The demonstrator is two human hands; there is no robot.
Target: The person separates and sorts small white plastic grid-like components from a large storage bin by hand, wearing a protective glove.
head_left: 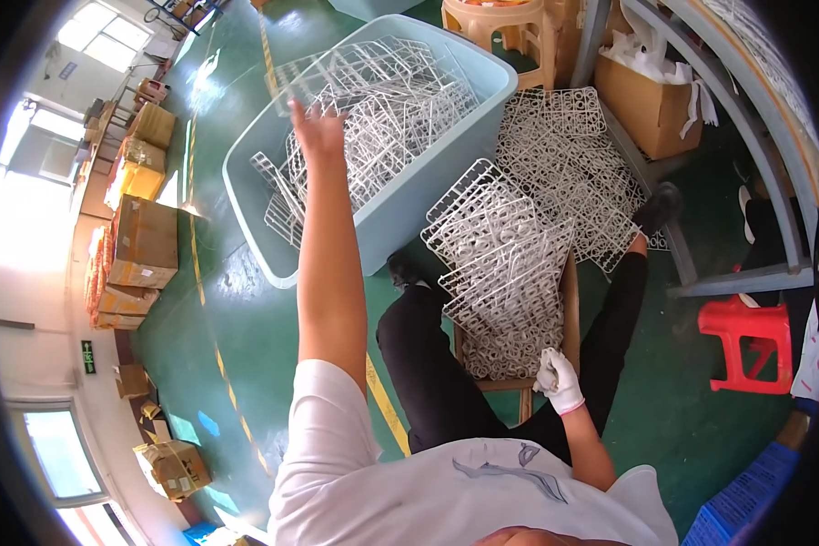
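My left hand (319,135), bare, reaches out over the large light-blue tub (400,196). Its fingers are spread, and a white plastic lattice frame (302,76), slightly blurred, is just past the fingertips, apparently loose. Many similar empty-looking white frames (400,114) lie heaped in the tub. Between my legs stands a cardboard box (571,309) with small white plastic rings (514,350) in it, and white lattice sheets (510,237) piled over its far part. Beside the rings, my right hand (558,380), in a white glove, is curled closed; whatever it holds is hidden.
More lattice sheets (564,150) cover the floor beyond the box. A metal-legged table (746,280) and a red stool (746,341) stand right. A beige stool (510,23) and carton (651,105) are at the back. Cartons (144,238) line the left wall.
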